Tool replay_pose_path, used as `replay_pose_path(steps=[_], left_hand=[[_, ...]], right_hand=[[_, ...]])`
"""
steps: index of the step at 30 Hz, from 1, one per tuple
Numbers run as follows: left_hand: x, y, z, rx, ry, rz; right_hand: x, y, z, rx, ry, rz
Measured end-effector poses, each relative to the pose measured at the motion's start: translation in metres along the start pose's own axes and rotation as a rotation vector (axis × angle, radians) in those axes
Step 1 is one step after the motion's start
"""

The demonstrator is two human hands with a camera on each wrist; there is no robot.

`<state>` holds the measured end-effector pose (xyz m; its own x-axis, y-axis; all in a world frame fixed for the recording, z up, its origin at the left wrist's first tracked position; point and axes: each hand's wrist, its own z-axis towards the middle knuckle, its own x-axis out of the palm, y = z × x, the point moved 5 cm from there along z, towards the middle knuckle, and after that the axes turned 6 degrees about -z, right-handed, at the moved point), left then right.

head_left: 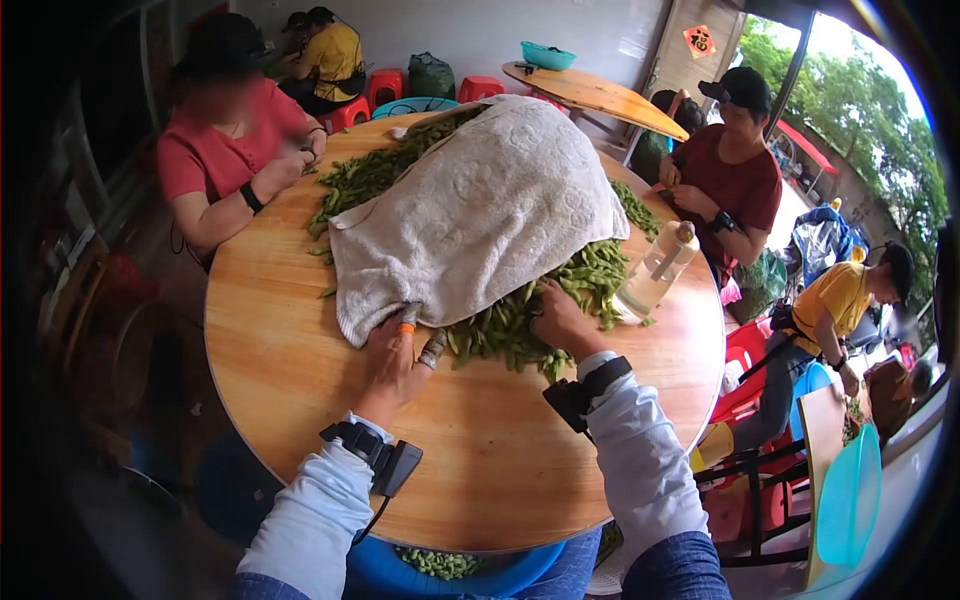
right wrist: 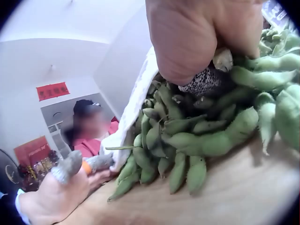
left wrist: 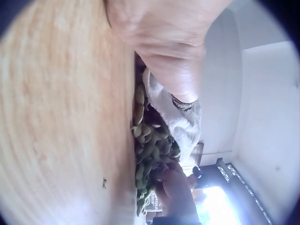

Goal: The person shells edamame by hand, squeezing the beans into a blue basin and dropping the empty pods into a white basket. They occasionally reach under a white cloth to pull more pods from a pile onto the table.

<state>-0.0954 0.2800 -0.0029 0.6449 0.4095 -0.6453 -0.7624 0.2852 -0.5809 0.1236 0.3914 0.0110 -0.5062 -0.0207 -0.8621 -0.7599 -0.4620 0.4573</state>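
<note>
A pale towel [head_left: 480, 200] covers most of a heap of green pods [head_left: 500, 325] on a round wooden table [head_left: 300, 400]. My left hand [head_left: 392, 365] rests at the towel's near edge, one taped finger lying on the cloth; its taped thumb stands apart from the fingers in the right wrist view. My right hand [head_left: 565, 322] reaches into the uncovered pods right of the towel's near corner. In the right wrist view, pods [right wrist: 206, 140] lie around its dark-wrapped fingertip, and the other fingertips are partly hidden, so any grip on a pod cannot be made out.
A clear bottle [head_left: 655, 272] stands at the right of the heap. People in red sit at the table's far left [head_left: 235, 150] and far right [head_left: 728, 165]. Below the near edge is a blue basin [head_left: 385, 570] holding green pieces. Red stools [head_left: 385, 85] stand behind.
</note>
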Motion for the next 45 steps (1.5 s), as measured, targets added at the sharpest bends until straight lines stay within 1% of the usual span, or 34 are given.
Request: replay_pose_path(steps=[3,5,6,9,10,11,12,13,14,15,17,19,20,21,23,24,25,27,28,30,31,32,33,34,35,36,37,38,39,41,42,43,44,45], left_hand=[[-0.003,-0.003,-0.002,0.03,-0.019,0.028],[-0.001,0.0,-0.004,0.014,-0.043,0.033],[-0.002,-0.001,-0.005,0.004,-0.04,0.039],[-0.004,-0.001,-0.003,0.007,-0.055,0.018],[-0.004,-0.001,-0.004,0.006,-0.067,0.003],[-0.005,-0.001,-0.004,0.003,-0.079,-0.012],[-0.007,-0.004,-0.004,-0.012,-0.08,-0.013],[-0.005,-0.001,-0.005,-0.015,-0.075,-0.01],[-0.003,0.003,-0.005,-0.016,-0.072,-0.007],[-0.001,0.006,-0.004,-0.013,-0.071,-0.005],[-0.003,0.005,-0.004,0.016,-0.111,-0.005],[-0.003,0.003,-0.004,0.021,-0.116,-0.033],[-0.003,0.004,-0.005,0.022,-0.111,-0.011],[-0.002,0.004,-0.005,0.019,-0.111,-0.011],[-0.004,0.001,-0.004,0.015,-0.118,-0.012],[-0.005,-0.001,-0.004,-0.009,-0.116,-0.021],[-0.006,-0.001,-0.005,-0.011,-0.117,-0.02],[-0.008,0.0,-0.005,-0.011,-0.124,-0.017],[-0.011,-0.003,-0.004,-0.029,-0.115,-0.062],[-0.008,0.001,-0.003,-0.044,-0.099,-0.058],[-0.007,0.002,-0.003,-0.055,-0.092,-0.056],[-0.01,-0.001,-0.003,-0.047,-0.094,-0.073],[-0.01,-0.001,-0.003,-0.033,-0.092,-0.071],[-0.011,-0.001,-0.003,-0.018,-0.088,-0.067],[-0.011,-0.002,-0.003,-0.002,-0.085,-0.063],[-0.01,-0.001,-0.004,0.004,-0.086,-0.05],[-0.011,-0.001,-0.003,0.004,-0.091,-0.051],[-0.011,-0.002,-0.003,0.004,-0.095,-0.052],[-0.011,-0.003,-0.003,0.004,-0.099,-0.055],[-0.01,-0.001,-0.003,-0.017,-0.092,-0.04],[-0.011,-0.003,-0.004,-0.028,-0.095,-0.032],[-0.012,-0.003,-0.004,-0.037,-0.101,-0.026],[-0.012,-0.003,-0.004,-0.042,-0.105,-0.032],[-0.012,-0.002,-0.004,-0.046,-0.111,-0.039]], right_hand=[[0.019,0.02,-0.014,-0.229,0.152,-0.156],[0.008,0.057,-0.038,-0.215,0.134,0.04],[0.005,0.074,-0.049,-0.272,0.099,0.16],[-0.009,0.081,-0.06,-0.315,0.07,0.167],[-0.017,0.068,-0.053,-0.178,0.058,0.165],[-0.032,0.053,-0.046,-0.043,-0.087,0.176],[-0.042,0.034,-0.037,0.027,-0.2,0.062],[-0.046,0.011,-0.03,-0.015,-0.441,-0.167],[-0.045,-0.018,-0.018,0.076,-0.385,-0.131],[-0.043,-0.033,-0.011,0.152,-0.352,-0.008],[-0.026,-0.055,0.003,0.184,-0.277,0.023],[0.0,-0.029,0.017,0.151,-0.116,-0.042],[0.009,-0.007,0.015,0.002,-0.152,-0.04],[0.016,0.01,0.012,0.024,-0.069,0.0],[0.019,0.038,0.001,-0.114,-0.042,0.084],[0.024,0.045,-0.005,-0.072,0.079,0.056],[0.022,0.059,-0.016,-0.073,0.121,0.082],[0.016,0.084,-0.038,-0.286,0.162,0.084],[0.013,0.084,-0.041,-0.281,0.207,0.109],[0.004,0.077,-0.046,-0.272,0.299,0.161],[-0.02,0.075,-0.042,-0.157,0.224,0.144],[-0.036,0.059,-0.034,-0.013,0.093,0.106],[-0.038,0.026,-0.022,-0.003,-0.099,0.084],[-0.05,0.007,-0.013,0.065,-0.204,-0.06],[-0.053,-0.017,-0.004,0.081,-0.338,-0.101],[-0.054,-0.039,0.006,0.178,-0.351,-0.135],[-0.056,-0.049,0.01,0.271,-0.298,-0.045],[-0.048,-0.06,0.018,0.235,-0.298,-0.006],[-0.042,-0.056,0.023,0.2,-0.297,0.032],[-0.018,-0.044,0.029,0.099,-0.236,0.035],[-0.007,-0.027,0.026,0.077,-0.16,-0.031],[0.001,-0.004,0.019,-0.027,-0.098,-0.004],[0.013,0.004,0.014,-0.13,-0.076,-0.016],[0.017,0.017,0.003,-0.166,-0.061,0.019]])
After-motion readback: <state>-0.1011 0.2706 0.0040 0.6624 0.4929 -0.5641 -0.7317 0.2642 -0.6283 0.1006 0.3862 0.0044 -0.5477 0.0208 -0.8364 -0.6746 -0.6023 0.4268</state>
